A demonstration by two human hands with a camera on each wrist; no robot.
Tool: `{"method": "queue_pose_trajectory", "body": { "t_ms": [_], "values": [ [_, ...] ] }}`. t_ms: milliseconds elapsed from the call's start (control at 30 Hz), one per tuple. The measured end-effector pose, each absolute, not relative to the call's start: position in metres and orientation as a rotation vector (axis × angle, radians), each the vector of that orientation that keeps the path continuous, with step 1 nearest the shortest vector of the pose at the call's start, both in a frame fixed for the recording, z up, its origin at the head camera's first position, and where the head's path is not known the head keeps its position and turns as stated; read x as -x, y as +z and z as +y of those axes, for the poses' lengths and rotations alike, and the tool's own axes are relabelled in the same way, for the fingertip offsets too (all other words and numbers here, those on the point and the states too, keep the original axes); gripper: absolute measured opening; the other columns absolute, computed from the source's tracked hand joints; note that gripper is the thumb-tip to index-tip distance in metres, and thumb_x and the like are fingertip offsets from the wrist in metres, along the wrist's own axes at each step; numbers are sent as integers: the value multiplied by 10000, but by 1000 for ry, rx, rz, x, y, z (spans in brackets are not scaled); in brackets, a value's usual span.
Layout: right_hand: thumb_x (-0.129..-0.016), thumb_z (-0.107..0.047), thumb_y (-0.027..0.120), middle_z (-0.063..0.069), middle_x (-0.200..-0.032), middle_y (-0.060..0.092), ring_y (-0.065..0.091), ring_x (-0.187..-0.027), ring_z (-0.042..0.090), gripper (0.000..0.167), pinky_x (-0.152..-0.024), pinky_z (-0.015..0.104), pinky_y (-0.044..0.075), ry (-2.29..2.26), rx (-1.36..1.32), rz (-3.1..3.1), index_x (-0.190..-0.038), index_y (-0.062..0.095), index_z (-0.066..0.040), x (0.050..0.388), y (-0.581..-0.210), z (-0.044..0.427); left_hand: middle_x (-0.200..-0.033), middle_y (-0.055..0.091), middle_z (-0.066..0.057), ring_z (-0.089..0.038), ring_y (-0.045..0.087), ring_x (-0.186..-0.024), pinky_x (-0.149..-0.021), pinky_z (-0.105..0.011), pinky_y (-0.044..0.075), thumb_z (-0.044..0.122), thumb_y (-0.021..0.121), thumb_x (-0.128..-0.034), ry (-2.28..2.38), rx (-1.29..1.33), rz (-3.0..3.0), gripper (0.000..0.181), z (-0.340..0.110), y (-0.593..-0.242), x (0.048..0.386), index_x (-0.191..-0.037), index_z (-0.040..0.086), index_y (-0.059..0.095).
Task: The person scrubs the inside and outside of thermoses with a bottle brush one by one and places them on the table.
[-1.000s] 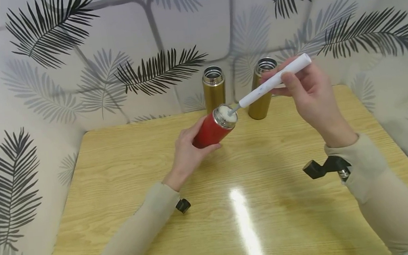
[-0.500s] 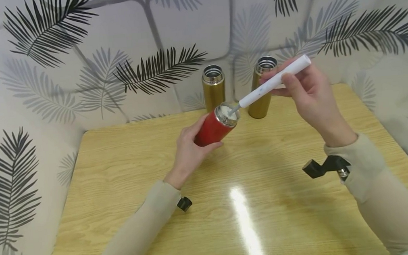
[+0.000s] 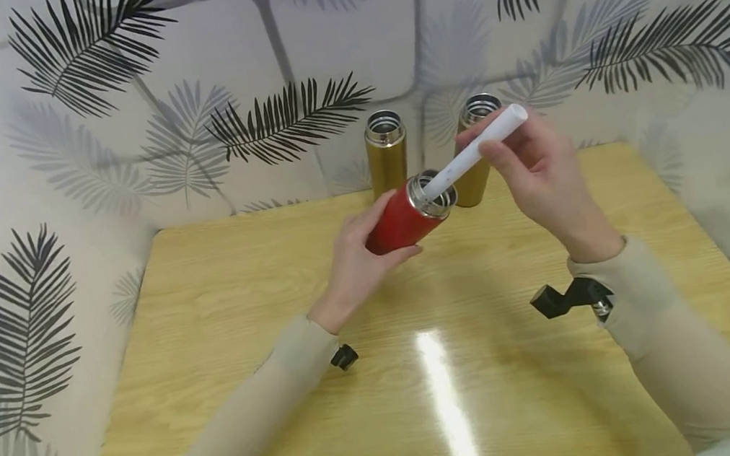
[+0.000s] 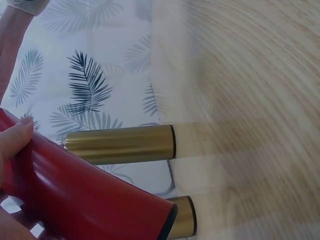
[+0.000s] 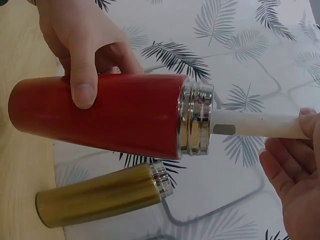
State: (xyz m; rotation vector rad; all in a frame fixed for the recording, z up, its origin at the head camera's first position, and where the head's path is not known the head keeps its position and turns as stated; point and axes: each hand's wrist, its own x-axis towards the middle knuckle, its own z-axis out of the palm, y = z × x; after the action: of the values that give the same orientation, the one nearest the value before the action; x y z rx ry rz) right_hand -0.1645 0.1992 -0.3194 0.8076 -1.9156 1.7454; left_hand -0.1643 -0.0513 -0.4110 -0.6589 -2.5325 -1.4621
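A red thermos flask [image 3: 403, 221] with a steel threaded neck is tilted toward the right above the table. My left hand [image 3: 357, 257] grips it round the body, the thumb lying across its side in the right wrist view. In my right hand [image 3: 546, 176] is the white handle of a bottle brush [image 3: 469, 155], pinched between thumb and fingers. The handle's lower end reaches into the flask's mouth; the brush head is hidden inside. The flask's dark base [image 4: 169, 222] shows in the left wrist view.
Two lidless gold thermos flasks stand at the back of the wooden table [image 3: 246, 289]: a left one [image 3: 388, 161] and a right one [image 3: 474, 178], partly behind the right hand and brush. A wall [image 3: 336, 49] with a leaf pattern rises just behind them.
The brush has slid deeper: its white head and grey stem, visible at the mouth before, are now inside the flask. The left hand and flask have shifted slightly right and up.
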Motion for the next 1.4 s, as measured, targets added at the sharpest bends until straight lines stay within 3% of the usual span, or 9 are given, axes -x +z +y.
{"method": "queue_pose_trajectory", "body": {
  "t_ms": [167, 367, 600, 767, 900, 1000, 1133, 1300, 1400],
  "values": [
    [-994, 68, 631, -46, -1086, 715, 642, -956, 144, 143, -851, 247, 499, 1583, -800, -2065, -1122, 642, 133, 166, -331, 197, -1361, 685, -28, -259, 532, -1207, -964, -469, 504, 228, 930, -801, -1446, 646, -2548, 801, -51, -416, 164, -1511, 240, 560],
    [-923, 138, 675, 22, -1090, 702, 556, -950, 113, 222, -822, 255, 450, 1407, -793, -2162, -1140, 665, 90, 167, -347, 195, -1373, 677, -23, -249, 520, -1216, -967, -473, 506, 233, 918, -818, -1479, 692, -2533, 799, -50, -419, 163, -1522, 253, 542],
    [-906, 146, 685, -20, -1105, 702, 517, -1027, 113, 230, -851, 291, 427, 1364, -775, -2180, -1123, 682, 70, 164, -345, 197, -1380, 673, -8, -240, 516, -1224, -972, -472, 512, 237, 913, -826, -1471, 695, -2540, 797, -52, -418, 163, -1527, 271, 535],
    [-931, 109, 682, 92, -1101, 714, 510, -1069, 109, 193, -880, 270, 412, 1329, -780, -2160, -1111, 699, 43, 163, -336, 201, -1379, 675, -13, -243, 520, -1222, -968, -474, 509, 240, 920, -815, -1454, 699, -2532, 803, -54, -417, 164, -1523, 263, 541],
    [-985, 17, 673, -38, -1081, 741, 550, -1076, 99, 121, -891, 249, 409, 1364, -791, -2092, -1091, 691, 73, 162, -327, 208, -1372, 679, -16, -242, 520, -1228, -967, -467, 518, 233, 920, -816, -1445, 694, -2542, 801, -57, -420, 165, -1523, 258, 543],
    [-1020, -72, 663, -128, -1077, 732, 571, -1033, 96, 191, -874, 240, 387, 1421, -765, -2037, -1083, 668, 108, 161, -319, 213, -1372, 679, -7, -237, 522, -1225, -968, -464, 525, 235, 920, -816, -1448, 668, -2556, 804, -60, -421, 166, -1525, 268, 542],
    [-1027, -120, 670, -109, -1067, 730, 586, -980, 109, 257, -855, 240, 380, 1469, -714, -1994, -1082, 660, 132, 163, -317, 217, -1385, 672, -8, -241, 525, -1215, -971, -467, 526, 239, 926, -809, -1447, 637, -2569, 814, -62, -424, 166, -1526, 263, 543],
    [-978, 17, 686, -98, -1067, 723, 547, -1015, 90, 136, -860, 246, 379, 1388, -710, -2075, -1089, 685, 96, 165, -326, 215, -1385, 675, -28, -258, 531, -1205, -972, -473, 514, 250, 922, -813, -1397, 648, -2603, 806, -61, -427, 167, -1525, 242, 546],
    [-937, 103, 684, -33, -1058, 731, 502, -1019, 86, 165, -859, 261, 371, 1326, -703, -2138, -1098, 694, 67, 165, -332, 212, -1381, 677, -34, -260, 533, -1198, -964, -472, 515, 248, 922, -814, -1383, 653, -2612, 800, -60, -428, 167, -1522, 241, 549]
  ]
}}
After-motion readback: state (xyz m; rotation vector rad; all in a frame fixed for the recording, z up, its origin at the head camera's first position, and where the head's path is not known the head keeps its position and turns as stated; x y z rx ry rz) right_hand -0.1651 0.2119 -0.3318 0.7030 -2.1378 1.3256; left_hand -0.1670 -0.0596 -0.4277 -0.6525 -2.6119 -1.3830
